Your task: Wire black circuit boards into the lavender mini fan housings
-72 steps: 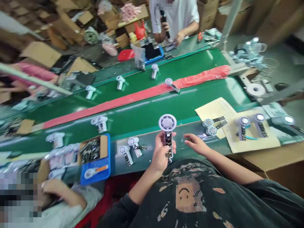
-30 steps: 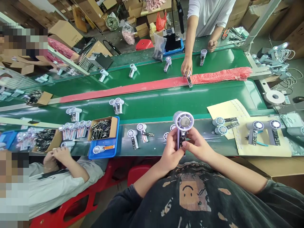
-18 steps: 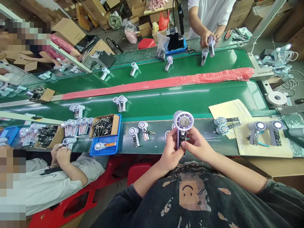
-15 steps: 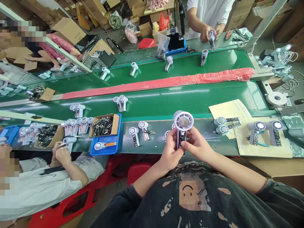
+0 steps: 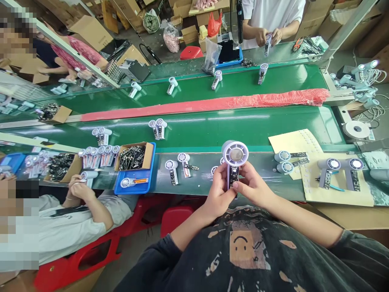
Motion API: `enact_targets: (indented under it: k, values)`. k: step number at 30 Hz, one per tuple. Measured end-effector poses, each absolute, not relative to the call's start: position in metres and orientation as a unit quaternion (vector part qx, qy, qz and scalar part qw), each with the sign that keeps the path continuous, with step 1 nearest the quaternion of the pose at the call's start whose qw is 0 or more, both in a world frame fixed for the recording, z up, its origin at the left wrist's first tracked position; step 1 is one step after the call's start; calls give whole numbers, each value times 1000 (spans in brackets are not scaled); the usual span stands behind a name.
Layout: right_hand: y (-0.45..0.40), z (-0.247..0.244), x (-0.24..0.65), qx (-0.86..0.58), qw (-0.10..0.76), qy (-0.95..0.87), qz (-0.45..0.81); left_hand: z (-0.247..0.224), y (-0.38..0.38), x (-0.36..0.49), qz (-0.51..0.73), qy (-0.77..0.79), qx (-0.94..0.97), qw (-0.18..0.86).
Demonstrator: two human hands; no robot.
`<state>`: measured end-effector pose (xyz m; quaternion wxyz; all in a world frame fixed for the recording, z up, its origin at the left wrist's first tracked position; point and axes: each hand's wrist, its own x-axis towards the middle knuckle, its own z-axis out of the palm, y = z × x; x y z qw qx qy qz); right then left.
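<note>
Upright in front of my chest is a lilac handheld fan (image 5: 235, 153), its round head up and a black circuit board (image 5: 234, 175) showing in the open handle. My left hand (image 5: 219, 187) is closed around the handle's left side. From the right, my right hand (image 5: 251, 184) grips the same handle, with its thumb on the lower end of the board. Behind my left fingers another fan (image 5: 214, 171) is partly hidden. To the left on the bench lie two more fans, one with a plain board (image 5: 173, 172) and one with a loose board (image 5: 184, 164) beside it.
Several fans (image 5: 330, 165) lie on yellow sheets (image 5: 337, 196) at right. A blue tray (image 5: 133, 190) at left holds a box of boards (image 5: 148, 156). The green belt (image 5: 212, 129) runs beyond the bench. A co-worker's hands (image 5: 80, 189) work at left; another person (image 5: 270, 18) works opposite.
My hands and the fan stay almost in place; the right thumb still rests on the board. The view has shifted slightly. The co-worker opposite has brought their hands and fan slightly lower.
</note>
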<state>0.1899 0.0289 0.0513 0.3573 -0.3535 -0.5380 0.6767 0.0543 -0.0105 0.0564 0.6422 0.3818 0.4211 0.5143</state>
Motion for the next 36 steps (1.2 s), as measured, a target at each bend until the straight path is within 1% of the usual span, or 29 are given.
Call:
enact_targets:
  k: [22,36]
  values:
    - [39,57,198,-365,337,-564,660,51,-7,63,525,417,384,634]
    - [46,57,207,-334,326,-580,668,46,-2,71,547,407,379,626]
